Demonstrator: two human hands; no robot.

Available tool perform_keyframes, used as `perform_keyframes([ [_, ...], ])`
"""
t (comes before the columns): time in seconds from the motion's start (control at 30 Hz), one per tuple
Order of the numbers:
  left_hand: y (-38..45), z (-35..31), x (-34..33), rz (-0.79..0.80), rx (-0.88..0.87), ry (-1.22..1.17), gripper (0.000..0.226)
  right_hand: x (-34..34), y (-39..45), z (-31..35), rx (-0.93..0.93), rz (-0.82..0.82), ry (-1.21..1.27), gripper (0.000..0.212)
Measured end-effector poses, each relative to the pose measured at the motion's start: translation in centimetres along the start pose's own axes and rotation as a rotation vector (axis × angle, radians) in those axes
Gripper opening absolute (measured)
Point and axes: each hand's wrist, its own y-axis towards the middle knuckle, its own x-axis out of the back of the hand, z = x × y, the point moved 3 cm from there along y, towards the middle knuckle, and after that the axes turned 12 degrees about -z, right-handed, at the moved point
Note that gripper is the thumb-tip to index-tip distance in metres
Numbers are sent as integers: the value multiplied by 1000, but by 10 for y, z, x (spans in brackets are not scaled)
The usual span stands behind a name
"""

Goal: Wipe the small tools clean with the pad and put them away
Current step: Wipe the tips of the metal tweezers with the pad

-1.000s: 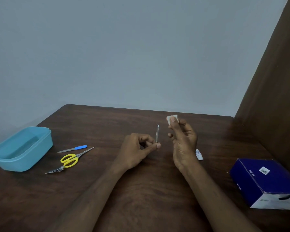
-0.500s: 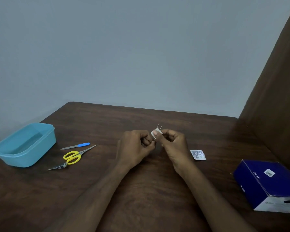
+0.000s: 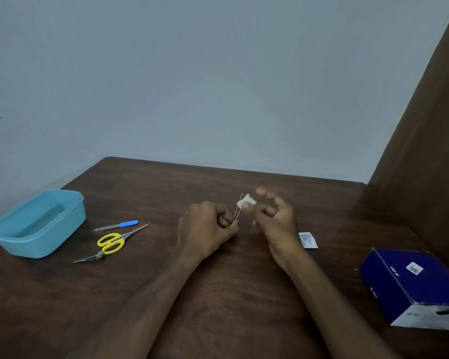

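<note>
At frame centre, the left hand (image 3: 208, 229) pinches thin metal tweezers (image 3: 238, 210), their base hidden by its curled fingers. The blurred right hand (image 3: 275, 216) pinches a small white pad (image 3: 246, 202) against the tweezers' upper part; its grip is hard to make out.

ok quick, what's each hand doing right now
Left hand: fingers curled, pinching the tweezers at their base.
Right hand: pinching the white pad against the tweezers' tip.

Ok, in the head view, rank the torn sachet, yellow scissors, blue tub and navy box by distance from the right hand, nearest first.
From the right hand:
1. Torn sachet, just to its right.
2. Yellow scissors, to the left, and navy box, front right: too close to call.
3. Blue tub, far left.
</note>
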Motion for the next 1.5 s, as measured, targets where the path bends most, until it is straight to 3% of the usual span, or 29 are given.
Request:
perform_keyframes([
  [0.13, -2, -1, 0, -51, -80, -119, 22, -6, -5, -11, 37, 143, -121, 13],
  [0.23, -2, -2, 3, -47, -96, -155, 21, -6, -6, -6, 70, 124, -82, 14],
  [0.37, 2, 3, 1, 98, 69, -327, 41, -2, -2, -3, 139, 66, -106, 13],
  [0.43, 4, 6, 1, 77, 162, -505, 52, 0, 0, -3, 166, 31, -137, 12],
  [0.57, 8, 7, 2, -14, 197, -633, 34, -1, -3, -2, 250, 98, -349, 18],
  [0.77, 8, 6, -1, -95, 56, -546, 10, -4, -8, 1, 401, 201, -494, 22],
  [0.93, 12, 14, -5, -78, 88, -565, 10, -5, -6, 0, 393, 209, -461, 14],
  [1.1, 17, 19, -8, -99, 238, -821, 11, 0, -1, -1, 169, 101, -162, 7],
  [1.23, 17, 20, -7, -126, 282, -852, 10, 2, 1, 1, 74, 46, 5, 11],
  [1.5, 13, 16, -13, -96, 237, -773, 11, 1, -3, 2, 137, 51, -64, 6],
])
